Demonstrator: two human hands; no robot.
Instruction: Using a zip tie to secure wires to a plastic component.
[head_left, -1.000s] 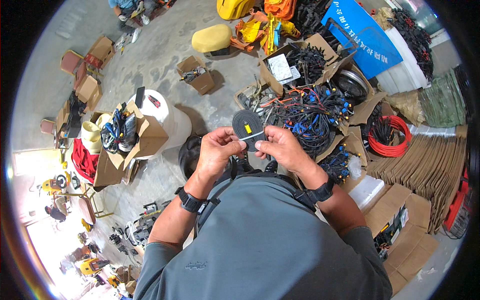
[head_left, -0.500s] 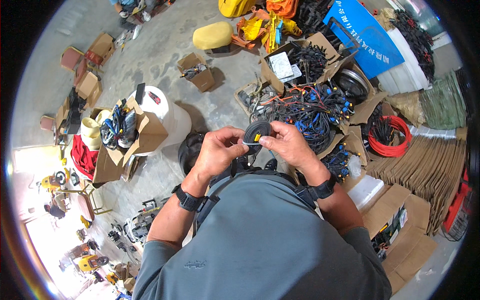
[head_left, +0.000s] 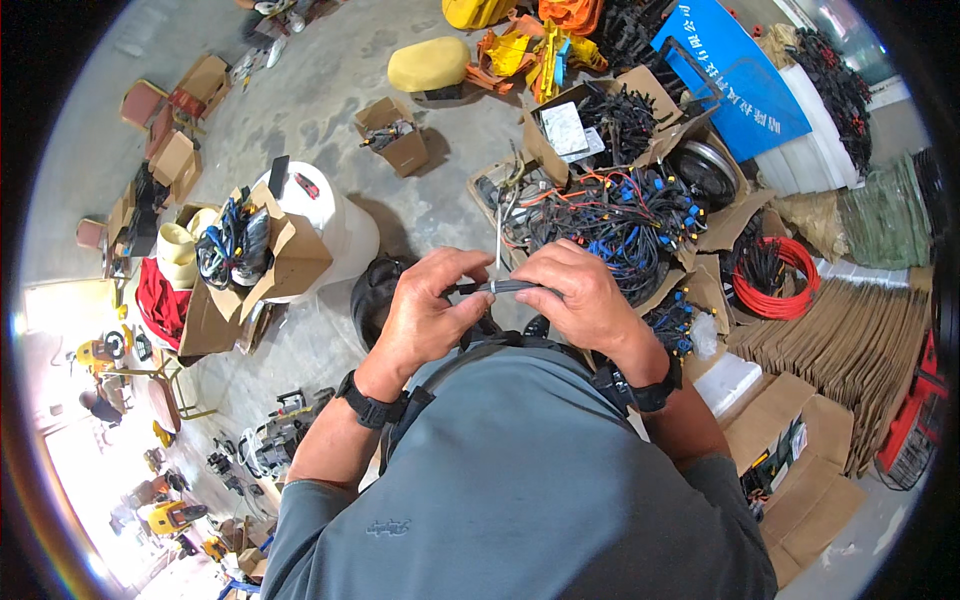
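Between my two hands is a coil of black cable (head_left: 512, 287), turned almost edge-on, so its round face is hidden. My left hand (head_left: 428, 305) pinches its left end with thumb and fingers. On the other side my right hand (head_left: 588, 300) grips the right end, the fingers lying over the top. A thin pale strip that looks like a cable tie (head_left: 498, 238) is looped around the middle of the coil, its tail standing up past my fingertips.
Beyond my right hand lies a heap of black cables with blue connectors (head_left: 640, 225). A red hose coil (head_left: 780, 280) and stacked cardboard (head_left: 830, 345) are at the right. A white drum (head_left: 345, 240) with an open carton (head_left: 295, 250) stands left; a small carton (head_left: 400, 145) is farther off.
The coil has been tipped from showing its round face to nearly edge-on. The pale tail now sticks up, and the yellow piece on the coil is out of sight.
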